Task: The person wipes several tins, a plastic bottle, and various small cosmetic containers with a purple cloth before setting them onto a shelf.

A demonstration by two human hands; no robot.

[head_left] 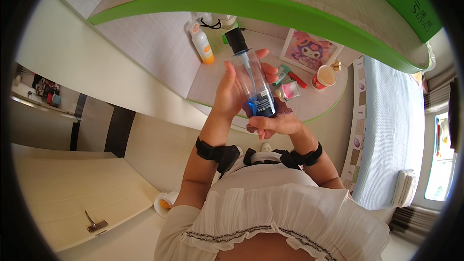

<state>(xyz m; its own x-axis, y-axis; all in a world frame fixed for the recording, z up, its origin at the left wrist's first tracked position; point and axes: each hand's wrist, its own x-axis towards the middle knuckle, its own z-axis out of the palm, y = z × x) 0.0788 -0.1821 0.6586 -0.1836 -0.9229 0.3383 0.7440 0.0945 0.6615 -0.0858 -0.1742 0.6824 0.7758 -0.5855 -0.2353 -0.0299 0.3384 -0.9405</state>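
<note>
A clear bottle (253, 74) with a black pump cap (236, 40) and a little blue liquid at its bottom is tilted in front of me. My left hand (229, 87) cradles it from behind, thumb along one side and fingertips showing past the other. At the bottle's base, my right hand (277, 124) holds a crumpled purple cloth (284, 107) against it, thumb in front. Part of the cloth is hidden behind the bottle and the fingers. Printed writing covers the lower bottle.
Beyond my hands, a rounded desktop (224, 76) carries a white-and-orange spray can (201, 45), a framed cartoon picture (308, 49), a red paper cup (323, 77) and small tubes (290, 90). A green-edged shelf (217, 0) overhangs it. A bed (391, 127) stands right, an open door (79, 192) left.
</note>
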